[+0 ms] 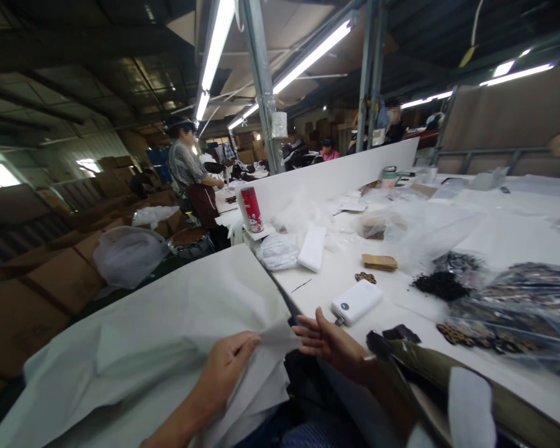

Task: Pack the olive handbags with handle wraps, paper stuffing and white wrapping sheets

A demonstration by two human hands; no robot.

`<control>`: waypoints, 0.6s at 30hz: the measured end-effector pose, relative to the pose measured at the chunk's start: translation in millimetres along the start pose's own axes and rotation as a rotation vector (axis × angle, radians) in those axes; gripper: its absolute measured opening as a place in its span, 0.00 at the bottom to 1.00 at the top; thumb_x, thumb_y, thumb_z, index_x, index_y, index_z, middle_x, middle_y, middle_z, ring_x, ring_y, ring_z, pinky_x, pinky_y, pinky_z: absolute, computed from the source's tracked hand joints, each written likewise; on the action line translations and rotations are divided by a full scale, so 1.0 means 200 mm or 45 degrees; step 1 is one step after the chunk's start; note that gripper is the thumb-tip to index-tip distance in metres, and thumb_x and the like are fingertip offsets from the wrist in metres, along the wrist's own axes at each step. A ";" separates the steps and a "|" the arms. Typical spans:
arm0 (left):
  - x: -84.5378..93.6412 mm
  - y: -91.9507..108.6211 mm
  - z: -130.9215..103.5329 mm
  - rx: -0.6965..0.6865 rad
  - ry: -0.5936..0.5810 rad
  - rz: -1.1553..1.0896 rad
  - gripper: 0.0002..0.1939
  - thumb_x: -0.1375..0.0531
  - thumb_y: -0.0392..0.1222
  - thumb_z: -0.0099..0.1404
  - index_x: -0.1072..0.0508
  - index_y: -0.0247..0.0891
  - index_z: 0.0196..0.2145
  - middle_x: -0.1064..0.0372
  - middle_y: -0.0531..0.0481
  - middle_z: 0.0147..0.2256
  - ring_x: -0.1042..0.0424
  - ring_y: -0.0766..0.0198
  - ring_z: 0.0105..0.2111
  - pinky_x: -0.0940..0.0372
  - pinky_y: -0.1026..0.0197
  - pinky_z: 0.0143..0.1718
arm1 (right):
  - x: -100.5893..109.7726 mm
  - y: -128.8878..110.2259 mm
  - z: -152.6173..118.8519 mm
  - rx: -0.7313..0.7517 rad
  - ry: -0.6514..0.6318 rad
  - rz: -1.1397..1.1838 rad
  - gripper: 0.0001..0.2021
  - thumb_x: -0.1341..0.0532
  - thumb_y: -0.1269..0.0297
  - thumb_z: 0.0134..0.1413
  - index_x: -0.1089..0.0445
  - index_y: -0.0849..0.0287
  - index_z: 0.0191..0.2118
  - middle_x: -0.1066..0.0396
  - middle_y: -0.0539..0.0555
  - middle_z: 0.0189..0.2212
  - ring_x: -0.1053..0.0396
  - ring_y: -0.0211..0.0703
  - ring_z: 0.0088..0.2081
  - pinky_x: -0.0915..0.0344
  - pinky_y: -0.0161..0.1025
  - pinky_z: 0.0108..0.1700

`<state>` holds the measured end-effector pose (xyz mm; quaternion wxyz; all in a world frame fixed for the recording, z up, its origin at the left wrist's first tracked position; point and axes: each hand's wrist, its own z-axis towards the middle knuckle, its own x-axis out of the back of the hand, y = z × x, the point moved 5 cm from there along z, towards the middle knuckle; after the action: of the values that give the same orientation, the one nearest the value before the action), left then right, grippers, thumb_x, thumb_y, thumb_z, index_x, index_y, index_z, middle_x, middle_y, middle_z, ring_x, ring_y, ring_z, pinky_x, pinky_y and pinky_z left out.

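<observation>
And here's the left hand (228,364), thumb pinching the large, pale-grey, flexible sheet (135,336) at near left, the right hand (331,345) spread open by its right edge, where keeping the layers even should matter most.

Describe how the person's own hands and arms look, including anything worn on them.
The left hand and right hand are both without gloves. No sleeve shows on the visible parts of the left forearm or right forearm, and no watch shows. A small pale strip shows near the right wrist; I cannot tell what it is.
</observation>
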<state>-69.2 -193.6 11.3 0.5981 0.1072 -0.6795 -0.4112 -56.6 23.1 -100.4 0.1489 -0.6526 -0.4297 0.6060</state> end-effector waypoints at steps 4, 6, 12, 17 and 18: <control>-0.29 0.20 -0.03 -0.228 -0.522 -0.303 0.30 0.50 0.61 0.72 0.18 0.35 0.41 0.20 0.46 0.37 0.24 0.56 0.38 0.33 0.64 0.39 | 0.08 -0.07 0.00 0.188 0.254 -0.214 0.32 0.43 0.35 0.59 0.28 0.55 0.58 0.23 0.58 0.51 0.30 0.56 0.58 0.34 0.52 0.60; -0.42 0.27 -0.07 -0.311 -0.732 -0.352 0.31 0.50 0.62 0.72 0.18 0.33 0.43 0.20 0.44 0.36 0.23 0.56 0.37 0.33 0.64 0.39 | 0.12 -0.11 -0.01 0.299 0.402 -0.316 0.30 0.38 0.40 0.56 0.26 0.55 0.57 0.24 0.57 0.51 0.35 0.57 0.62 0.40 0.51 0.65; -0.59 0.45 -0.17 -0.512 -1.075 -0.415 0.37 0.54 0.66 0.72 0.22 0.33 0.53 0.21 0.36 0.46 0.22 0.52 0.47 0.31 0.62 0.49 | 0.12 -0.03 0.02 0.210 0.302 -0.430 0.28 0.27 0.47 0.37 0.21 0.63 0.42 0.20 0.62 0.39 0.25 0.66 0.49 0.32 0.57 0.56; -0.23 0.23 0.01 -0.407 -0.153 0.132 0.24 0.52 0.58 0.75 0.23 0.45 0.52 0.22 0.46 0.50 0.26 0.58 0.53 0.36 0.58 0.59 | 0.21 -0.07 0.05 0.258 0.401 -0.456 0.27 0.30 0.48 0.37 0.22 0.61 0.43 0.19 0.60 0.39 0.24 0.63 0.48 0.34 0.56 0.58; -0.15 0.12 0.05 -0.277 -0.004 0.343 0.25 0.53 0.59 0.74 0.26 0.47 0.56 0.26 0.48 0.56 0.30 0.57 0.58 0.41 0.55 0.64 | 0.23 -0.09 0.05 0.280 0.432 -0.465 0.28 0.31 0.47 0.38 0.22 0.61 0.44 0.19 0.60 0.41 0.26 0.63 0.51 0.36 0.55 0.60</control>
<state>-63.2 -155.1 7.3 0.6549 -0.0510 -0.6401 -0.3985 -78.0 65.2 -120.5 0.3955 -0.6365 -0.4408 0.4941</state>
